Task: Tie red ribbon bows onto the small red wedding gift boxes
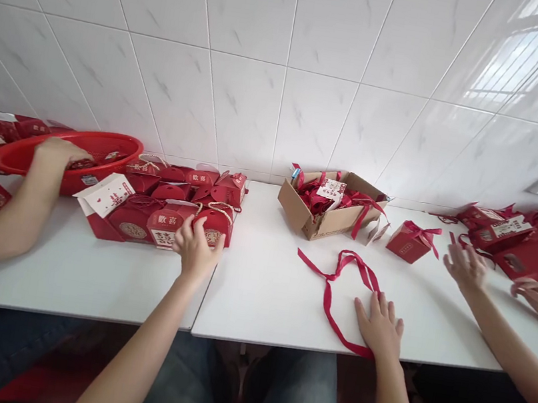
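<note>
Boxes (166,221) marked 歡喜, left grip (197,251) half-curled, hold unclear, right grip (381,327) flat on ribbon (327,296)

Red boxes (168,221) and ribbon (328,298) flank open tabletop (257,280).

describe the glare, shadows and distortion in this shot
Head view: a bright window reflection glares off the wall tiles at upper right; head view: tile lines splay towards the corners, suggesting a wide lens; head view: light is soft, shadows on the white tabletop faint.
</note>
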Tool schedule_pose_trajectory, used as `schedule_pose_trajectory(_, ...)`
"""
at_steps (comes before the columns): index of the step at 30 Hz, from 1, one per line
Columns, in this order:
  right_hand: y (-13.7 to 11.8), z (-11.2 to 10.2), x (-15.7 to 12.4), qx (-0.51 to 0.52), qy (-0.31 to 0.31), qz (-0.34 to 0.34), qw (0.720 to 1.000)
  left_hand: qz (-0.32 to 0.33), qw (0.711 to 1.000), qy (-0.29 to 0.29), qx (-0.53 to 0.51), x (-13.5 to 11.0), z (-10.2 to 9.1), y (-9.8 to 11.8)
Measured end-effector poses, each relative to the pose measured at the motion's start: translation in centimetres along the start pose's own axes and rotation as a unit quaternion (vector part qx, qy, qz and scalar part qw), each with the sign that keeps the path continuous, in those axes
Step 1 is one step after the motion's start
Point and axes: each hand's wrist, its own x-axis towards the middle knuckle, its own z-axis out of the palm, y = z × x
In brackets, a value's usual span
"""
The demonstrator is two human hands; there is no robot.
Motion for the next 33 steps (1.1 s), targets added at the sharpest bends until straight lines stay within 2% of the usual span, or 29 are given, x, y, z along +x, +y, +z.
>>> schedule_pose_trajectory(3,0.1,0.2,0.1,0.004,0.005,-0.002,1.0,0.043,0.997,-0.041,0.053,1.7,1.0,0.2)
schedule_pose_trajectory(6,0.2,0.4,0.1,0.008,0.011,-0.002,1.0,0.062,0.994,-0.045,0.073,1.4,2.3,0.3)
schedule_pose_trajectory(9,0.3,0.5,0.1,0.008,0.011,-0.003,1.0,0.084,0.995,-0.031,0.043,0.2,3.2,0.2)
schedule_pose_trajectory(13,0.2,0.3,0.1,0.008,0.008,-0.002,1.0,0.143,0.987,-0.052,-0.051,-0.6,3.1,-0.2)
schedule_pose_trajectory(15,0.2,0.3,0.1,0.007,0.006,0.0,1.0,0.202,0.968,-0.085,-0.12,-0.6,3.0,-0.2)
schedule_pose_trajectory(17,0.2,0.3,0.1,0.006,0.004,0.0,1.0,0.262,0.935,-0.136,-0.197,-0.7,3.0,0.0)
schedule_pose_trajectory(19,0.2,0.4,0.2,0.007,0.007,0.001,1.0,0.298,0.905,-0.161,-0.259,-0.9,3.0,0.5)
schedule_pose_trajectory(21,0.2,0.4,0.2,0.009,0.013,-0.001,1.0,0.291,0.9,-0.138,-0.293,-1.3,2.9,1.1)
schedule_pose_trajectory(23,0.2,0.4,0.2,0.01,0.018,-0.006,1.0,0.25,0.912,-0.11,-0.307,-1.7,2.8,1.7)
schedule_pose_trajectory(25,0.1,0.4,0.2,0.01,0.019,-0.007,1.0,0.217,0.912,-0.114,-0.328,-2.1,2.5,2.2)
schedule_pose_trajectory(29,0.0,0.2,0.1,0.008,0.018,-0.002,1.0,0.213,0.898,-0.134,-0.361,-3.3,2.4,2.8)
schedule_pose_trajectory(31,0.0,0.2,0.1,0.009,0.018,-0.002,1.0,0.189,0.912,-0.103,-0.35,-4.2,2.7,3.2)
schedule_pose_trajectory(33,0.1,0.2,0.1,0.012,0.018,-0.004,1.0,0.163,0.928,-0.04,-0.332,-5.1,3.0,3.6)
